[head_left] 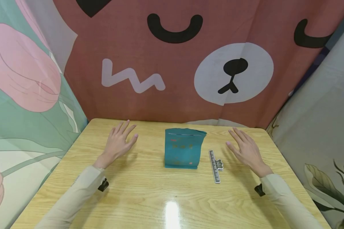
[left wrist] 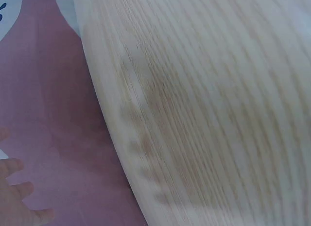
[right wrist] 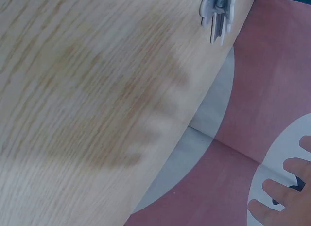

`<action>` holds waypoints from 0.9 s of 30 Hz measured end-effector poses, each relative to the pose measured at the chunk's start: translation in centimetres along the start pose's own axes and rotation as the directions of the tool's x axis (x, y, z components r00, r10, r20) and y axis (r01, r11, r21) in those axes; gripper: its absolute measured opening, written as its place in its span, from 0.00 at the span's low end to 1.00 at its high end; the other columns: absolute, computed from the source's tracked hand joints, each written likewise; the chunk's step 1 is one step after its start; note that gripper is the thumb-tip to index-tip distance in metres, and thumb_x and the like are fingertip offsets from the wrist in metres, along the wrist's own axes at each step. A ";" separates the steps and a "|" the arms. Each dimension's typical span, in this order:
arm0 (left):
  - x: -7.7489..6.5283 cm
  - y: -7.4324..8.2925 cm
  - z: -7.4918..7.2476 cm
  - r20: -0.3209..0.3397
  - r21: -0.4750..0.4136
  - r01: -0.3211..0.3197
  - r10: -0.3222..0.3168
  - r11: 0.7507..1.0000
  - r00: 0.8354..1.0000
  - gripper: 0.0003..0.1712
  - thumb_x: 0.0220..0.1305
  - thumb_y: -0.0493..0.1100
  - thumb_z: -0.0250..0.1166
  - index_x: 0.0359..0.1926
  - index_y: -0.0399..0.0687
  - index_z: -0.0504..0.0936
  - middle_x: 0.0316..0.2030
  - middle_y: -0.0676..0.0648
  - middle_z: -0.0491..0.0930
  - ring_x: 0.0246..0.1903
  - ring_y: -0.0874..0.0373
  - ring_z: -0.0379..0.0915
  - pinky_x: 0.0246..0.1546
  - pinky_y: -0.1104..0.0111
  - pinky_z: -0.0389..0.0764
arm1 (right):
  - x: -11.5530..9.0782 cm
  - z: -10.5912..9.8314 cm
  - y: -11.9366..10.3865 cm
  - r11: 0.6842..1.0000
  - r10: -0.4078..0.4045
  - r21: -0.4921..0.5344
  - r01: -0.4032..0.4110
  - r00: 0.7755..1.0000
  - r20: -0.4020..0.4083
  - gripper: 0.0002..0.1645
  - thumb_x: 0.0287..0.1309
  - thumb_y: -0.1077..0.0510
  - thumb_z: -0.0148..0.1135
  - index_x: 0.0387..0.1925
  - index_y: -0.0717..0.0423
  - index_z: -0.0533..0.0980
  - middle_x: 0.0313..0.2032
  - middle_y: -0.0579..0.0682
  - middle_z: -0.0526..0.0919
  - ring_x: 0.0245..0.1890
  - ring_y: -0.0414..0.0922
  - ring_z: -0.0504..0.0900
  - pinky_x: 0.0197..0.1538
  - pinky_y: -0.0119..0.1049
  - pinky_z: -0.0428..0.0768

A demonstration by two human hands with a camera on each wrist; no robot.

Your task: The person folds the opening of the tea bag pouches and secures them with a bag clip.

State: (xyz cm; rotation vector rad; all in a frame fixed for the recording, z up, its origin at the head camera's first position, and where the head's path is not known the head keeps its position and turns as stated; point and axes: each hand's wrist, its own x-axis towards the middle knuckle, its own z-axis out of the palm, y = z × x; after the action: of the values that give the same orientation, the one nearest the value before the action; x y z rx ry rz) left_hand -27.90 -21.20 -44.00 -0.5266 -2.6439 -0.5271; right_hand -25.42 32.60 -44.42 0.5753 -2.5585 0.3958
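A teal pouch with small red and gold print stands upright on the wooden table, its top edge creased at the right corner. Just right of it lies a long sealing clip with ruler-like markings and a grey shaped grip; its spring side shows in the right wrist view, where the clip is at the top. My left hand hovers over the table left of the pouch, fingers spread and holding nothing. On the other side, my right hand is held right of the clip, fingers extended, touching neither object.
The light wooden table ends at a back edge against a reddish bear-print curtain. A floral curtain hangs at the left, and a pale printed cloth at the right.
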 end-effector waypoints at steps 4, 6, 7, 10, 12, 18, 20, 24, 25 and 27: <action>0.0 0.0 0.0 0.012 -0.012 0.009 -0.009 1.000 1.000 0.35 0.73 0.65 0.48 0.71 0.52 0.68 0.74 0.40 0.55 0.73 0.37 0.45 0.65 0.35 0.47 | 0.1 -0.2 -0.2 1.000 -0.015 -0.001 0.015 1.000 -0.015 0.36 0.71 0.42 0.54 0.72 0.57 0.64 0.71 0.61 0.62 0.66 0.66 0.63 0.65 0.61 0.58; 0.0 0.1 0.1 0.005 -0.019 0.009 -0.009 1.000 1.000 0.35 0.73 0.65 0.48 0.71 0.52 0.69 0.74 0.40 0.55 0.73 0.37 0.46 0.64 0.35 0.47 | 0.1 -0.3 -0.3 1.000 -0.020 -0.001 0.020 1.000 -0.020 0.36 0.71 0.42 0.54 0.72 0.57 0.64 0.71 0.61 0.62 0.66 0.66 0.63 0.65 0.60 0.59; 0.0 0.1 0.1 0.001 -0.023 0.006 -0.006 1.000 1.000 0.35 0.73 0.64 0.48 0.71 0.51 0.69 0.74 0.39 0.56 0.72 0.37 0.46 0.64 0.35 0.48 | 0.2 -0.3 -0.4 1.000 -0.022 -0.001 0.022 1.000 -0.021 0.37 0.71 0.42 0.54 0.72 0.57 0.64 0.71 0.60 0.62 0.66 0.66 0.63 0.65 0.60 0.58; 0.0 0.1 0.2 -0.017 -0.035 -0.004 0.004 0.999 1.000 0.34 0.73 0.63 0.49 0.70 0.51 0.70 0.73 0.39 0.58 0.72 0.36 0.48 0.63 0.35 0.50 | 0.3 -0.5 -0.6 1.000 -0.025 0.001 0.025 0.999 -0.027 0.36 0.71 0.42 0.54 0.72 0.57 0.64 0.72 0.60 0.62 0.66 0.66 0.63 0.65 0.60 0.58; -0.1 0.2 0.2 -0.027 -0.042 -0.011 0.010 0.999 1.000 0.33 0.73 0.63 0.50 0.70 0.51 0.70 0.73 0.38 0.59 0.71 0.36 0.49 0.63 0.35 0.50 | 0.4 -0.6 -0.7 1.000 -0.028 0.002 0.028 0.999 -0.033 0.36 0.71 0.43 0.55 0.72 0.57 0.64 0.72 0.59 0.61 0.67 0.65 0.63 0.65 0.61 0.58; 0.0 0.4 0.3 -0.032 -0.051 -0.016 0.014 0.999 0.999 0.33 0.72 0.62 0.50 0.70 0.51 0.70 0.72 0.38 0.60 0.72 0.36 0.49 0.64 0.37 0.51 | 0.6 -0.9 -1.2 0.999 -0.029 0.014 0.029 0.999 -0.046 0.36 0.71 0.42 0.54 0.73 0.55 0.64 0.72 0.57 0.62 0.67 0.64 0.63 0.65 0.60 0.58; -0.1 0.5 0.3 -0.029 -0.055 -0.016 0.014 0.998 0.999 0.33 0.72 0.62 0.51 0.70 0.51 0.70 0.72 0.38 0.60 0.71 0.36 0.50 0.64 0.37 0.52 | 0.6 -0.8 -1.2 0.999 -0.031 0.019 0.032 0.998 -0.053 0.36 0.71 0.42 0.55 0.72 0.55 0.64 0.72 0.58 0.62 0.67 0.64 0.64 0.65 0.60 0.58; -0.1 0.6 0.4 -0.032 -0.070 -0.013 0.011 0.997 0.999 0.33 0.73 0.62 0.51 0.70 0.50 0.70 0.72 0.39 0.60 0.71 0.36 0.50 0.63 0.37 0.52 | 0.7 -0.7 -1.2 0.999 -0.040 0.028 0.042 0.996 -0.074 0.36 0.70 0.43 0.55 0.72 0.55 0.65 0.71 0.58 0.63 0.66 0.63 0.64 0.65 0.61 0.59; -0.1 0.6 0.4 -0.035 -0.078 -0.010 0.007 0.997 0.999 0.33 0.73 0.62 0.51 0.70 0.50 0.70 0.72 0.39 0.60 0.71 0.35 0.51 0.64 0.37 0.52 | 0.8 -0.7 -1.2 0.999 -0.042 0.030 0.044 0.996 -0.078 0.36 0.70 0.43 0.55 0.72 0.55 0.65 0.71 0.58 0.63 0.66 0.63 0.65 0.65 0.61 0.59; -0.1 0.7 0.5 -0.039 -0.094 -0.005 0.002 0.996 0.999 0.33 0.73 0.61 0.50 0.70 0.50 0.70 0.72 0.39 0.60 0.70 0.35 0.52 0.64 0.37 0.52 | 0.9 -0.7 -1.2 0.998 -0.043 0.033 0.045 0.996 -0.082 0.36 0.70 0.43 0.55 0.72 0.55 0.65 0.71 0.58 0.64 0.66 0.63 0.65 0.65 0.61 0.60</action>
State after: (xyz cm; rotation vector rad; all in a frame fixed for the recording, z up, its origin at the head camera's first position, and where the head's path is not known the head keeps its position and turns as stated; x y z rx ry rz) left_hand -27.71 -20.45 -44.23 -0.5434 -2.5906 -0.6574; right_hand -25.28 31.49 -43.12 0.6147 -2.4616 0.4404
